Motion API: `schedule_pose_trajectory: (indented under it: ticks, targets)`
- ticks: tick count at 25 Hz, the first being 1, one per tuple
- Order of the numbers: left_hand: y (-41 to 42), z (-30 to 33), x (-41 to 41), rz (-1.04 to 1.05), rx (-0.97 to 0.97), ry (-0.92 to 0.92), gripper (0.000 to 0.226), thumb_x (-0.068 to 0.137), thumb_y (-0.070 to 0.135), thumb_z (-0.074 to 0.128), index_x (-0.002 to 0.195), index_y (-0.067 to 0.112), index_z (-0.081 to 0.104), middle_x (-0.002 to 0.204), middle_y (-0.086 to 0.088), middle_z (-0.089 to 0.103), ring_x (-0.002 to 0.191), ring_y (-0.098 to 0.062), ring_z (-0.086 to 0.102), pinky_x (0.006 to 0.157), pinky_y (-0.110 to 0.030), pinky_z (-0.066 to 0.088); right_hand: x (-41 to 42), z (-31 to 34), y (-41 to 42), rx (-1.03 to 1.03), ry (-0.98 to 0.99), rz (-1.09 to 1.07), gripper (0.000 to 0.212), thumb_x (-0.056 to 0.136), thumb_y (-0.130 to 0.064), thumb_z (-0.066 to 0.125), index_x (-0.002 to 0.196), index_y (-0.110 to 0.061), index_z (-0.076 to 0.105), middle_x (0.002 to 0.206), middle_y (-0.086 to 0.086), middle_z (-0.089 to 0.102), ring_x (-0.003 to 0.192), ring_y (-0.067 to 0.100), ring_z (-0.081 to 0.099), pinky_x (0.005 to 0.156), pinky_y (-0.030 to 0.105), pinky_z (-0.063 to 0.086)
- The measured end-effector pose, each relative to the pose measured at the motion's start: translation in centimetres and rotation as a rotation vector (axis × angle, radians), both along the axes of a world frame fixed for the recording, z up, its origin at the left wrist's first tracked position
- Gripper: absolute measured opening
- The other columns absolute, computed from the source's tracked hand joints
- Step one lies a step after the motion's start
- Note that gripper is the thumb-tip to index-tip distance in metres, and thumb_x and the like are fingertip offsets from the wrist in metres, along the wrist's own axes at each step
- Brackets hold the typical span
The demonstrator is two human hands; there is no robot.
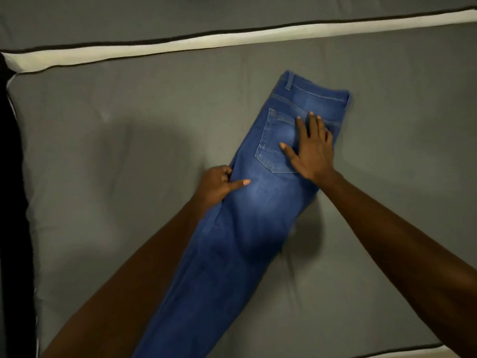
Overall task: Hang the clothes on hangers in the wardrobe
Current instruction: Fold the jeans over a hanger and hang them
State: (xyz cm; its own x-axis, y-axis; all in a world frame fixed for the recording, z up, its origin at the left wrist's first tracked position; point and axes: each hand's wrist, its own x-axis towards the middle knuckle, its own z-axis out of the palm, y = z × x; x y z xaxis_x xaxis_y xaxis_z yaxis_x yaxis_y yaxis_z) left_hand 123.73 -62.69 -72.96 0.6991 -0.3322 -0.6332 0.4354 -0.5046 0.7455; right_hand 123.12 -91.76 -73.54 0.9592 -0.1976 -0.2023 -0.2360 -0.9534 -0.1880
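Blue jeans [247, 202] folded lengthwise on the grey mattress [103, 151], waistband far from me, my right hand [311, 148] flat with fingers spread on the back pocket [273, 140], my left hand [219, 183] pinching the left edge of the jeans, thumb on top

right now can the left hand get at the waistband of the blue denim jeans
Probably yes: the left hand grips the blue denim jeans at their edge, and the waistband lies uncovered beyond the flat right hand.
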Motion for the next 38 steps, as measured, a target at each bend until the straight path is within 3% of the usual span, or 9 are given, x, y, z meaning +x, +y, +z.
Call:
schedule_pose_trajectory:
  ticks: [3, 9, 14, 18, 22, 24, 28, 33, 38]
  targets:
    - [3.6, 0.1, -3.3, -0.138, -0.077, 0.133, 0.034, 0.073, 0.026, 0.093, 0.102, 0.013, 0.079, 0.097, 0.004, 0.08, 0.092, -0.012, 0.076, 0.082, -0.029, 0.061, 0.1, -1.8, -1.0, -0.064, 0.067, 0.064, 0.091, 0.098, -0.078, 0.029, 0.165, -0.021, 0.006, 0.172, 0.014, -0.003, 0.158, 0.035, -0.003, 0.125, 0.06, 0.005]
    - [8.7, -0.2, -5.6, -0.047, 0.088, 0.016, 0.034, 0.078, 0.037, 0.089, 0.077, 0.008, 0.07, 0.069, -0.002, 0.072, 0.067, -0.015, 0.068, 0.065, -0.035, 0.056, 1.3, -1.9, -1.3, -0.089, 0.052, 0.068, 0.094, 0.096, -0.081, 0.025, 0.165, -0.02, 0.004, 0.171, 0.016, -0.003, 0.158, 0.036, -0.003, 0.126, 0.058, 0.002]
    - [11.7, 0.3, -9.6, -0.465, 0.199, 0.08, 0.049, 0.064, 0.057, 0.09, 0.098, 0.023, 0.078, 0.084, 0.009, 0.078, 0.081, -0.007, 0.073, 0.083, -0.034, 0.06, -3.6, 0.6, 3.4, -0.003, -0.16, -0.282, 0.074, 0.105, -0.06, 0.038, 0.155, -0.005, 0.037, 0.163, 0.023, 0.028, 0.15, 0.04, 0.029, 0.122, 0.05, 0.022]
    - [14.8, -0.2, -12.7, -0.338, 0.254, 0.066, 0.035, 0.076, 0.048, 0.085, 0.085, 0.015, 0.076, 0.079, 0.003, 0.077, 0.077, -0.015, 0.073, 0.081, -0.046, 0.059, -17.6, 1.2, 12.9, 0.087, -0.337, -0.53, 0.042, 0.106, -0.038, 0.053, 0.13, -0.003, 0.055, 0.125, 0.021, 0.055, 0.11, 0.04, 0.052, 0.096, 0.049, 0.043]
    - [16.8, -0.3, -14.6, -0.214, 0.156, -0.028, 0.036, 0.078, 0.057, 0.081, 0.083, 0.022, 0.072, 0.073, 0.003, 0.073, 0.073, -0.017, 0.071, 0.074, -0.041, 0.06, -29.5, 1.0, 24.1, 0.402, -0.199, -0.798, 0.03, 0.103, -0.042, 0.056, 0.116, -0.015, 0.055, 0.103, 0.005, 0.057, 0.095, 0.029, 0.058, 0.081, 0.041, 0.049]
    - [17.6, 0.1, -15.2, -0.397, 0.135, -0.079, 0.048, 0.07, 0.068, 0.082, 0.088, 0.024, 0.077, 0.079, 0.008, 0.074, 0.073, -0.008, 0.07, 0.069, -0.03, 0.06, -32.9, 1.0, 28.9, 0.501, -0.192, -0.903, 0.035, 0.098, -0.052, 0.056, 0.109, -0.019, 0.055, 0.095, 0.001, 0.06, 0.089, 0.025, 0.061, 0.074, 0.037, 0.048]
    - [19.1, 0.8, -16.2, -0.668, 0.134, -0.155, 0.042, 0.073, 0.053, 0.088, 0.084, 0.014, 0.077, 0.077, 0.011, 0.07, 0.067, 0.006, 0.064, 0.057, -0.011, 0.047, -37.3, 0.7, 36.2, 0.617, -0.183, -1.168, 0.042, 0.088, -0.056, 0.07, 0.094, -0.016, 0.057, 0.082, 0.0, 0.065, 0.076, 0.021, 0.063, 0.064, 0.033, 0.044]
    - [24.7, 0.0, -22.1, -0.582, 0.229, -0.003, 0.051, 0.068, 0.055, 0.09, 0.096, 0.019, 0.066, 0.088, 0.003, 0.071, 0.079, -0.012, 0.069, 0.071, -0.032, 0.058, -42.7, 1.1, 43.2, 0.855, -0.143, -1.307, 0.035, 0.088, -0.046, 0.077, 0.103, -0.019, 0.062, 0.091, -0.004, 0.071, 0.082, 0.011, 0.069, 0.069, 0.034, 0.054]
    - [32.0, -2.0, -27.1, -0.527, 0.127, 0.059, 0.039, 0.079, 0.043, 0.087, 0.075, 0.008, 0.071, 0.068, -0.002, 0.073, 0.068, -0.024, 0.072, 0.07, -0.047, 0.062, -45.9, 0.5, 46.9, 0.744, -0.134, -1.404, 0.031, 0.087, -0.04, 0.08, 0.099, -0.019, 0.06, 0.084, -0.001, 0.068, 0.079, 0.02, 0.067, 0.073, 0.041, 0.056]
